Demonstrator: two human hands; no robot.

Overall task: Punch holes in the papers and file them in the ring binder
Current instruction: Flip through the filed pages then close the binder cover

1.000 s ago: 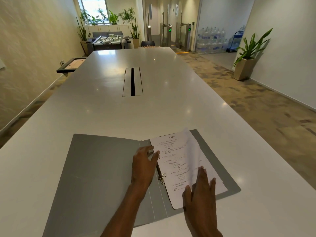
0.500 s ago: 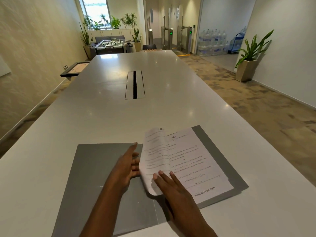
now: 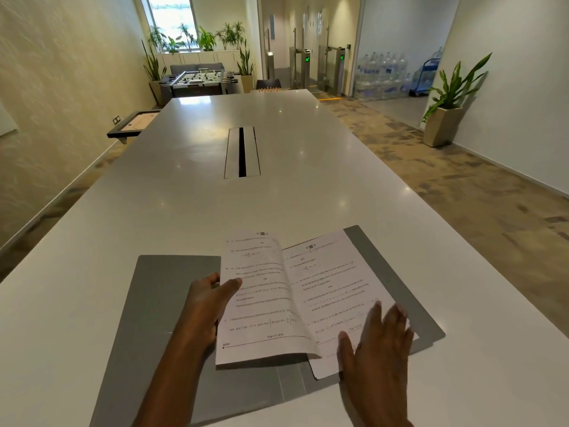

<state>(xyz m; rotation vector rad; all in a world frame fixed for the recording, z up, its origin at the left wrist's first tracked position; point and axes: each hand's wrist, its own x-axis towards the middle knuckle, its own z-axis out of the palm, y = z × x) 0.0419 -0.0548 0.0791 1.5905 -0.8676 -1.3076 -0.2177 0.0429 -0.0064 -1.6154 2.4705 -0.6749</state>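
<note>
A grey ring binder [image 3: 160, 303] lies open and flat on the white table [image 3: 184, 195], near its front edge. Printed papers rest on its right half. One turned sheet [image 3: 258, 306] stands up over the spine, and my left hand [image 3: 204, 309] holds its left edge, thumb on the front. My right hand [image 3: 374, 343] lies flat, fingers spread, on the lower right of the filed papers [image 3: 329, 285]. The rings are hidden under the sheets. No hole punch is in view.
A cable slot [image 3: 242, 152] runs down the table's middle. A potted plant [image 3: 446, 118] stands by the right wall. A small wall shelf [image 3: 134, 124] juts out on the left, and a football table [image 3: 200, 80] stands beyond the far end.
The top sheet has swung left over the spine. My left hand went from lying on the binder to gripping that sheet. My right hand moved right onto the papers underneath.
</note>
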